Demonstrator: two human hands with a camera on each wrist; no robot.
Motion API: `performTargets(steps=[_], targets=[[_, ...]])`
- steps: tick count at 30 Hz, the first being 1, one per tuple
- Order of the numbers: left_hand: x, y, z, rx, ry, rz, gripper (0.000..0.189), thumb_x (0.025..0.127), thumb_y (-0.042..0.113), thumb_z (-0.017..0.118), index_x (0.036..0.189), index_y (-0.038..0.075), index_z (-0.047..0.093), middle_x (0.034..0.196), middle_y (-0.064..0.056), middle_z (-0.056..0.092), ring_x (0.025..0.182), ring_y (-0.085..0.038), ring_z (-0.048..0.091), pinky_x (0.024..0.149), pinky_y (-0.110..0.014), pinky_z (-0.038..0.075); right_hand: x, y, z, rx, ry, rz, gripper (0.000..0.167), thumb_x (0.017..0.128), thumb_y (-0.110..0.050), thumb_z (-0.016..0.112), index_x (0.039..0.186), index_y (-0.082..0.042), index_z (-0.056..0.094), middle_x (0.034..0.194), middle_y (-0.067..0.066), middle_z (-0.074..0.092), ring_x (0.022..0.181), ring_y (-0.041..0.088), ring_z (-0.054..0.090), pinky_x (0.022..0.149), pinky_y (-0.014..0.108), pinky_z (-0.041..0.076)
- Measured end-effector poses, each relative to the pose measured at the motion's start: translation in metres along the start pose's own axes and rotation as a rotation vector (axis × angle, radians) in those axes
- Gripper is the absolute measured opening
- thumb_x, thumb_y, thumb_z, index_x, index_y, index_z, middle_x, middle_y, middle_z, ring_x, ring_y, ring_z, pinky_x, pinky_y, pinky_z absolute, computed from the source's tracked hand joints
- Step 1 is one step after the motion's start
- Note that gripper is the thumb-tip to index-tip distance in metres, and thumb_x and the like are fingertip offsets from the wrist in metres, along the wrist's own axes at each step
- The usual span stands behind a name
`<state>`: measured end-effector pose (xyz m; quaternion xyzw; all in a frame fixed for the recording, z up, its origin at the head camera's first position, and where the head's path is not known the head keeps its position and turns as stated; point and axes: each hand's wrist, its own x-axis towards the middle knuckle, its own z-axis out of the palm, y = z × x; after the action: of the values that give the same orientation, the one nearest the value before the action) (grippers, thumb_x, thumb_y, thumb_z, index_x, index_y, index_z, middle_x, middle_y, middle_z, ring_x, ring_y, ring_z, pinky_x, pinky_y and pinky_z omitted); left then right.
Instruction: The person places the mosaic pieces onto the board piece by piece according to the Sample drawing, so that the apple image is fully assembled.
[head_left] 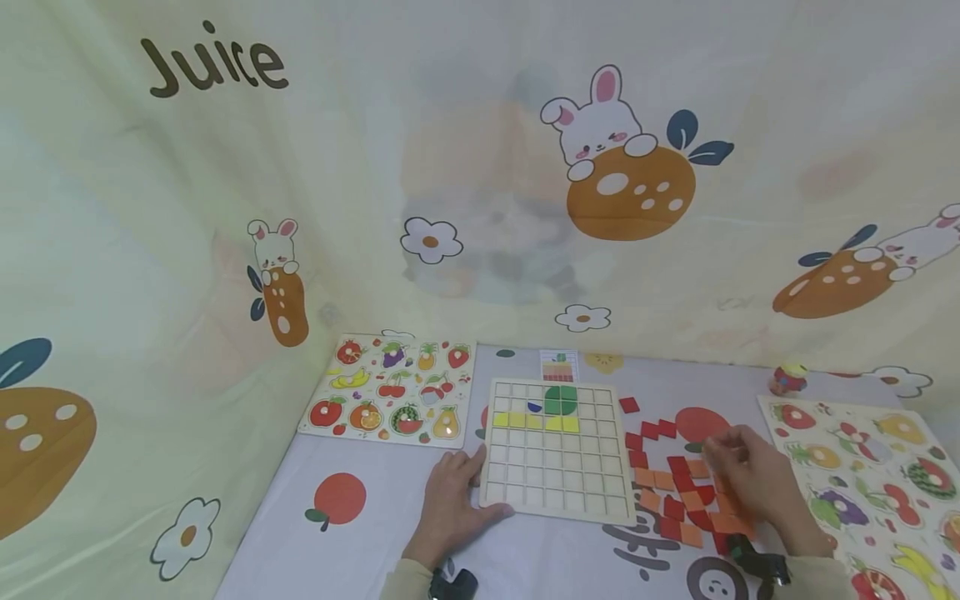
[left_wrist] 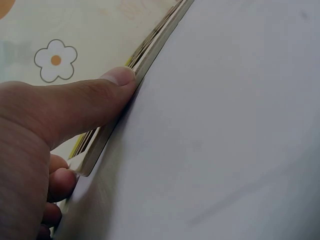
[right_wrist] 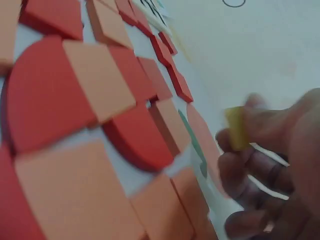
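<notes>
My left hand (head_left: 452, 493) holds the near left corner of a wooden grid board (head_left: 555, 479). In the left wrist view its thumb (left_wrist: 95, 97) presses the board's edge (left_wrist: 107, 130), with the other fingers round the corner. Green rounded pieces (head_left: 561, 401), a small blue half-round piece (head_left: 535, 407) and a row of yellow pieces (head_left: 517, 420) lie in the board. My right hand (head_left: 753, 475) is above loose red and orange tiles. Between thumb and finger it pinches a small yellow tile (right_wrist: 237, 128), clear only in the right wrist view.
Red tiles (head_left: 650, 431) and orange tiles (head_left: 663, 481) lie scattered right of the board. A pattern card (head_left: 559, 365) stands behind it. Fruit puzzle boards lie at left (head_left: 390, 392) and right (head_left: 840, 467), with a small figurine (head_left: 789, 379) at the back right.
</notes>
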<state>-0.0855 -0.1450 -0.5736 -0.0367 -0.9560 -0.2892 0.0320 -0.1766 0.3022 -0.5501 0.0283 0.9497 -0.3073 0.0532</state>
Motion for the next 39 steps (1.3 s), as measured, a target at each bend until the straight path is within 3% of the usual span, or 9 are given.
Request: performTargets(steps=[6,10,13,15,20,22,26,32,39], targets=[[0.0,-0.002,0.002,0.003,-0.011,-0.009,0.099,0.075,0.067,0.085,0.155,0.017,0.056,0.09,0.014,0.046,0.091,-0.006,0.038,0.079,-0.027,0.035,0.0,-0.017,0.017,0.12,0.193,-0.003,0.05,0.107,-0.046,0.06,0.135,-0.004,0.058,0.119,0.026,0.073,0.101,0.039,0.07,0.067,0.021,0.051],[0.001,-0.002,0.003,0.007,-0.013,-0.011,0.099,0.075,0.067,0.086,0.155,0.017,0.056,0.089,0.015,0.045,0.091,-0.006,0.037,0.078,-0.026,0.034,0.001,-0.032,0.03,0.219,0.254,0.042,0.051,0.104,-0.051,0.063,0.138,-0.014,0.068,0.123,0.016,0.077,0.096,0.022,0.074,0.068,0.012,0.051],[0.001,-0.002,0.003,0.009,-0.012,-0.012,0.098,0.075,0.067,0.086,0.155,0.017,0.057,0.089,0.015,0.045,0.09,-0.005,0.037,0.078,-0.026,0.034,0.003,-0.042,0.037,0.289,0.234,0.068,0.053,0.1,-0.053,0.068,0.139,-0.018,0.071,0.126,0.012,0.077,0.091,0.0,0.068,0.072,0.008,0.05],[0.002,-0.002,0.003,0.01,-0.012,-0.013,0.098,0.075,0.066,0.087,0.155,0.017,0.057,0.089,0.015,0.045,0.09,-0.005,0.037,0.078,-0.026,0.034,0.004,-0.05,0.04,0.32,0.197,0.064,0.055,0.097,-0.054,0.073,0.14,-0.019,0.071,0.128,0.011,0.076,0.093,-0.006,0.064,0.074,0.007,0.049],[0.003,-0.001,0.003,0.011,-0.011,-0.015,0.099,0.074,0.065,0.088,0.155,0.017,0.057,0.089,0.015,0.046,0.09,-0.006,0.038,0.078,-0.026,0.035,0.01,-0.07,0.048,0.337,0.086,0.025,0.057,0.094,-0.05,0.079,0.136,-0.012,0.073,0.129,0.015,0.075,0.112,0.021,0.067,0.076,0.012,0.05],[0.003,-0.002,0.003,0.012,-0.009,-0.013,0.099,0.074,0.065,0.088,0.155,0.017,0.057,0.089,0.015,0.046,0.09,-0.005,0.038,0.078,-0.026,0.035,0.012,-0.079,0.053,0.348,0.045,0.041,0.054,0.094,-0.049,0.08,0.131,-0.01,0.075,0.126,0.016,0.076,0.113,0.03,0.066,0.074,0.017,0.052],[0.003,-0.002,0.003,0.004,-0.008,-0.009,0.099,0.074,0.065,0.088,0.155,0.017,0.056,0.09,0.015,0.046,0.091,-0.006,0.038,0.079,-0.026,0.035,0.016,-0.092,0.064,0.35,0.021,0.058,0.046,0.094,-0.045,0.08,0.125,-0.01,0.078,0.122,0.014,0.077,0.104,0.029,0.065,0.07,0.023,0.055],[0.003,-0.001,0.003,0.006,-0.008,-0.005,0.099,0.074,0.065,0.088,0.155,0.017,0.056,0.09,0.015,0.047,0.092,-0.006,0.038,0.08,-0.026,0.035,0.024,-0.101,0.076,0.281,0.03,-0.086,0.041,0.095,-0.033,0.08,0.131,-0.013,0.074,0.119,0.012,0.076,0.104,0.026,0.069,0.077,0.018,0.053],[0.002,-0.001,0.002,0.011,-0.003,-0.012,0.099,0.074,0.064,0.089,0.155,0.017,0.057,0.089,0.015,0.047,0.092,-0.006,0.038,0.08,-0.027,0.035,0.027,-0.112,0.083,0.135,-0.062,-0.152,0.041,0.094,-0.033,0.081,0.13,-0.014,0.075,0.117,0.008,0.072,0.101,0.024,0.06,0.081,0.033,0.051]])
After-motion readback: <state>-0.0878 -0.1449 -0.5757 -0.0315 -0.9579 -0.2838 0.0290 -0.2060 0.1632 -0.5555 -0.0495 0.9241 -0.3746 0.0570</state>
